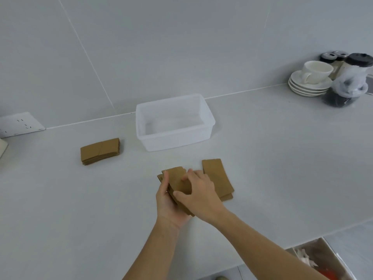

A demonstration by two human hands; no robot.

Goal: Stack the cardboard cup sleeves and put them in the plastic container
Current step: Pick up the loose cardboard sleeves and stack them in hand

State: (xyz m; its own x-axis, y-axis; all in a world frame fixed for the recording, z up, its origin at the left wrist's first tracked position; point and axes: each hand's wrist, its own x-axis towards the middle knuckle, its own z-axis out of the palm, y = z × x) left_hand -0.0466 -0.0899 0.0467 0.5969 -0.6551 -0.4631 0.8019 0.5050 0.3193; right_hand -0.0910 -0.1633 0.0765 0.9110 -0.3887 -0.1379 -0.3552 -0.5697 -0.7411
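Observation:
A bundle of flat brown cardboard cup sleeves (177,179) sits between both hands near the middle of the grey counter. My left hand (168,205) cups it from the left and below. My right hand (198,196) presses on it from the top and right. A few more sleeves (219,177) lie flat on the counter just right of my hands. A neat stack of sleeves (100,151) rests farther left. The translucent white plastic container (209,120) stands behind them by the wall, with nothing visible in it.
A stack of saucers with a white cup (311,81) and dark-lidded jars (352,77) stand at the back right. A wall socket (20,124) is at the left. The counter's front edge runs at lower right, with an open cardboard box (321,261) below it.

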